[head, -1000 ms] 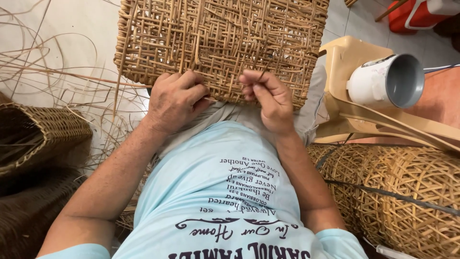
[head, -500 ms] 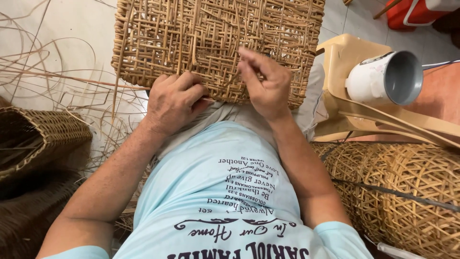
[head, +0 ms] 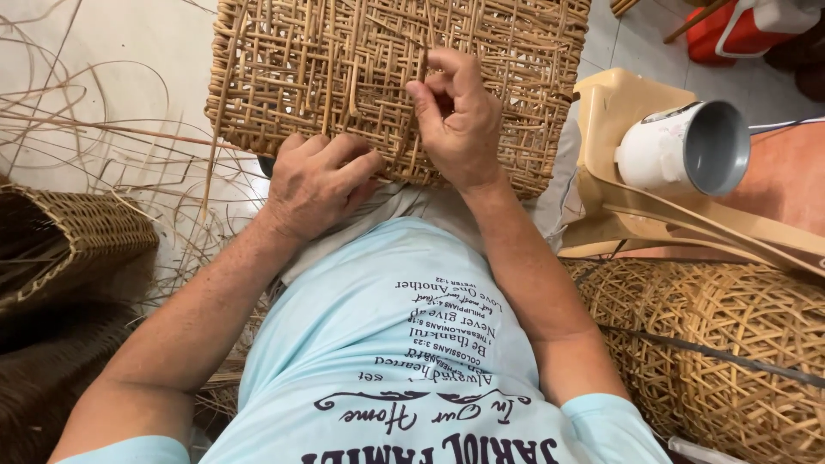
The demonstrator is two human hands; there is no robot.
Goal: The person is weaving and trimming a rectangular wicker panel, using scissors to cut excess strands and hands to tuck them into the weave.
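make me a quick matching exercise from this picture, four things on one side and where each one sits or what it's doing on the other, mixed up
Things:
1. left hand
2. right hand
3. white mug
4. red container

Places or states:
A. lying on its side on a beige plastic chair
B. top right corner, on the floor
C. gripping the near edge of the woven rattan panel
D. pinching a strand on the panel's face

Pairs: 1-C, 2-D, 3-A, 4-B

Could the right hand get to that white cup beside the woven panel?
Probably yes. The right hand is pinching a strand on the woven panel, and the white cup lies on the tan stool to its right, with nothing between.
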